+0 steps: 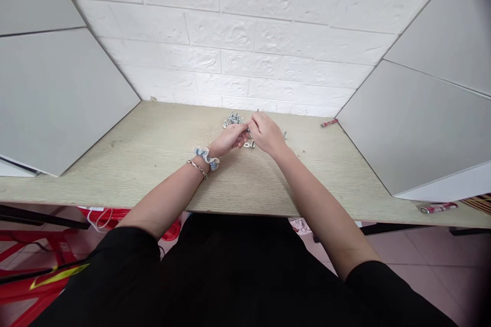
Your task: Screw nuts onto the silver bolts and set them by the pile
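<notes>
My left hand (231, 137) and my right hand (265, 132) meet over the back half of the wooden tabletop, fingertips pinched together. Whatever they hold is too small and too covered by the fingers to name. Just behind my left hand lies a pile of silvery bolts (233, 119). A flat washer (246, 145) rests on the wood below the fingertips, with a bolt (252, 144) beside it. Another bolt (285, 134) stands to the right of my right hand, and more metal pieces are partly hidden under the fingers.
White brick-patterned wall (238, 35) closes off the back. Grey panels stand at the left (65, 102) and right (418, 112) of the wooden tabletop (245, 183). Red tubular items lie near the right panel (329, 123) and at the front right edge (439, 208).
</notes>
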Action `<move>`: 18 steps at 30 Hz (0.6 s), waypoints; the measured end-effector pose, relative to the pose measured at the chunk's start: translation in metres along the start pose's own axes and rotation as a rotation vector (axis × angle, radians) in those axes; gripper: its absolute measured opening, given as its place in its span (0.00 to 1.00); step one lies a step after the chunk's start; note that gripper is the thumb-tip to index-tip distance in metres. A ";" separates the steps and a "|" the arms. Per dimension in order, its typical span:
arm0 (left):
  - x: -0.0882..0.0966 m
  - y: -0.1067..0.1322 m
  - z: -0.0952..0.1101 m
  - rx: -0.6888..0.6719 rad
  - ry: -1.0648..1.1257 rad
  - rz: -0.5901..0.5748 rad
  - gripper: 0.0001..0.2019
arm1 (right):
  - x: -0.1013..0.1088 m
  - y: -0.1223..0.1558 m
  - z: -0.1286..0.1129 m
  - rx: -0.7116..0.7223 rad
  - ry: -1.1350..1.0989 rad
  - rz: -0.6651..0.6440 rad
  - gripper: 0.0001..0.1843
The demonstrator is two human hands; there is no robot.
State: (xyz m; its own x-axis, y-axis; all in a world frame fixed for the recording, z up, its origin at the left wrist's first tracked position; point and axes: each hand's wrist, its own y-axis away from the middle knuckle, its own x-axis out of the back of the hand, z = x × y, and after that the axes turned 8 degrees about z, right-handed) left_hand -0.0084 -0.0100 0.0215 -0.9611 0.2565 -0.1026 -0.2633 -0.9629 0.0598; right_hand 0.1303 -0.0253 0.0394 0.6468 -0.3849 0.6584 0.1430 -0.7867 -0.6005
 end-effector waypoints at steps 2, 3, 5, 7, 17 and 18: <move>-0.001 0.000 -0.001 -0.011 0.000 -0.004 0.21 | -0.002 -0.001 0.000 -0.129 0.008 -0.037 0.22; -0.001 -0.001 -0.001 -0.017 0.001 -0.003 0.21 | -0.003 -0.001 0.000 -0.179 0.004 -0.056 0.26; -0.002 -0.001 -0.002 -0.034 -0.002 0.001 0.21 | -0.004 -0.002 0.000 -0.235 -0.014 -0.066 0.29; -0.002 -0.002 -0.002 -0.046 -0.008 0.011 0.21 | -0.006 -0.002 0.000 -0.232 -0.033 -0.047 0.30; -0.003 -0.004 -0.002 -0.008 -0.005 0.040 0.20 | -0.012 -0.001 0.003 -0.202 -0.070 -0.073 0.24; -0.002 -0.005 -0.002 -0.006 -0.001 0.051 0.20 | -0.013 -0.001 0.003 -0.179 -0.090 -0.077 0.22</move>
State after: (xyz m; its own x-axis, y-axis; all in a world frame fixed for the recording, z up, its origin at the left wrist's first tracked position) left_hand -0.0052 -0.0063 0.0190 -0.9733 0.2071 -0.0984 -0.2134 -0.9752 0.0585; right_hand 0.1243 -0.0184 0.0300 0.7048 -0.2823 0.6508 0.0639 -0.8884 -0.4545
